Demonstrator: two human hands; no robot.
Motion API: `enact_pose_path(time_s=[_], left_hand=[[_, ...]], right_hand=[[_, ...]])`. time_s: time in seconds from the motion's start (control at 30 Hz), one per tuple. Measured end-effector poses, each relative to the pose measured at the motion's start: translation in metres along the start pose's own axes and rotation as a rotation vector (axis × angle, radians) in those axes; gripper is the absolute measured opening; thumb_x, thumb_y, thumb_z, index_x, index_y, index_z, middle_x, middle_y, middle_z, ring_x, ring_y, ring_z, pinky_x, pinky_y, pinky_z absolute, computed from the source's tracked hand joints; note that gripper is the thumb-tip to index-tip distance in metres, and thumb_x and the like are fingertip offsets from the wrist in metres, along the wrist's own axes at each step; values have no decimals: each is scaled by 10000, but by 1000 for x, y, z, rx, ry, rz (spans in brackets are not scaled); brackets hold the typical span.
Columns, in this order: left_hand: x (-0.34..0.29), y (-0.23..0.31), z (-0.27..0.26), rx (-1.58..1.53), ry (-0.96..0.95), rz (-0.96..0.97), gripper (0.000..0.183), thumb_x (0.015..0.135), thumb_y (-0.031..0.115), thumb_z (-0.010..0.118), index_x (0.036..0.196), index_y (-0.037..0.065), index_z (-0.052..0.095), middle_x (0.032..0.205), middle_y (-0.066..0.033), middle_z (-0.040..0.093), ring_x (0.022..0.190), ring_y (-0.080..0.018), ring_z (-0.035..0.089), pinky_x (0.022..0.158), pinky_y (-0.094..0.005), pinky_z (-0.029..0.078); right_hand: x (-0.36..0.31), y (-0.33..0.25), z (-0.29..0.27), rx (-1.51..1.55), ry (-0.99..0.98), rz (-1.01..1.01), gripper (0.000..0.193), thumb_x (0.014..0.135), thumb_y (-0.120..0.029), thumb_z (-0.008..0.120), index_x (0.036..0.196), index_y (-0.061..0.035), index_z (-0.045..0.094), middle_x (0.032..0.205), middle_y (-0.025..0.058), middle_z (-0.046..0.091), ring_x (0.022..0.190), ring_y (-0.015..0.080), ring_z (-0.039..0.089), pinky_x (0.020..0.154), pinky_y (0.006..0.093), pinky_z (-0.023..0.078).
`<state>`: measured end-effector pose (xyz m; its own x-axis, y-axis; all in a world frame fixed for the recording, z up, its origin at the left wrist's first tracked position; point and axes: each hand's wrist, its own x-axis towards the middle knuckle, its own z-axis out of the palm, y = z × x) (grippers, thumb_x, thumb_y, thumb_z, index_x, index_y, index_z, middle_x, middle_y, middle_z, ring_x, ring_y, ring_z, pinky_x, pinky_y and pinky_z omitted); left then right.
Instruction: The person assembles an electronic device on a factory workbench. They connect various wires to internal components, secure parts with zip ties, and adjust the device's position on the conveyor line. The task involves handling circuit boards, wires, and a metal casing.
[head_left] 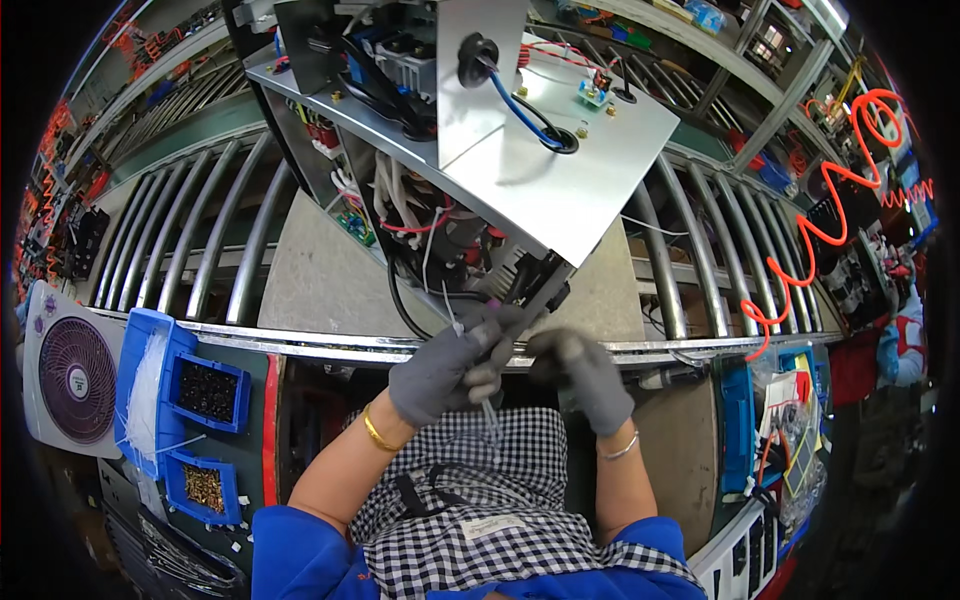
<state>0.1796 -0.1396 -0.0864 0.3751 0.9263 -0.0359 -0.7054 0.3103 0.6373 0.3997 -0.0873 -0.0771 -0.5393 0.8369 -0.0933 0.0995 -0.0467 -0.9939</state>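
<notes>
Left hand (pixel 440 372) grey-gloved, fingers clamped on thin whitish plastic strips (pixel 491 420), at near corner of smooth sheet-metal cabinet (pixel 560 195); right hand (pixel 588 378) beside it, blurred, cannot tell finger state; cylindrical steel rollers (pixel 661 275) either side.

The gloves (pixel 428 384) are grey, the apron (pixel 440 540) black-and-white checked, the sleeves (pixel 292 545) blue, the metal box (pixel 560 200) silver, and the curly hose (pixel 824 238) on the right bright orange.

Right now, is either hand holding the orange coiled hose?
No, the orange coiled hose hangs by the metal rollers on the right, apart from the left hand and right hand.
</notes>
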Motion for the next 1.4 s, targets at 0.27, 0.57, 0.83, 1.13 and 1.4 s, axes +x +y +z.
enact_pose_path(time_s=[0.27,0.57,0.83,1.13,1.4], left_hand=[[9,-9,9,435,85,243,542,1039,386,519,1416,3,446,773,33,388,645,-79,369,683,-235,430],[3,-25,16,358,143,45,524,1058,394,460,1391,-10,437,736,31,404,658,-58,451,624,-221,416],[-8,-57,15,865,-13,-294,351,1025,301,474,1175,26,634,712,12,526,569,-65,456,511,-224,393],[4,-67,-2,921,81,-427,302,990,235,552,1179,7,611,781,3,570,652,-79,536,562,-230,470],[8,-72,13,926,132,-119,262,974,206,577,1138,4,615,821,34,534,688,-65,476,606,-232,406]], right_hand=[[-31,43,22,84,-445,251,541,1031,-479,494,1266,-5,599,784,30,646,609,89,598,566,223,499],[-34,42,26,-96,-216,48,427,1004,-387,580,1169,3,633,869,55,650,745,114,590,693,252,496],[-33,14,-12,-168,20,-141,415,1015,-352,576,1247,-11,627,989,64,677,896,141,616,808,293,518],[-35,27,-8,-201,-163,-209,334,1013,-301,579,1147,-13,681,1023,72,701,926,150,640,826,312,533],[-41,30,-6,-574,131,-312,260,956,-302,629,1091,-97,716,943,93,721,861,264,702,788,336,550]])
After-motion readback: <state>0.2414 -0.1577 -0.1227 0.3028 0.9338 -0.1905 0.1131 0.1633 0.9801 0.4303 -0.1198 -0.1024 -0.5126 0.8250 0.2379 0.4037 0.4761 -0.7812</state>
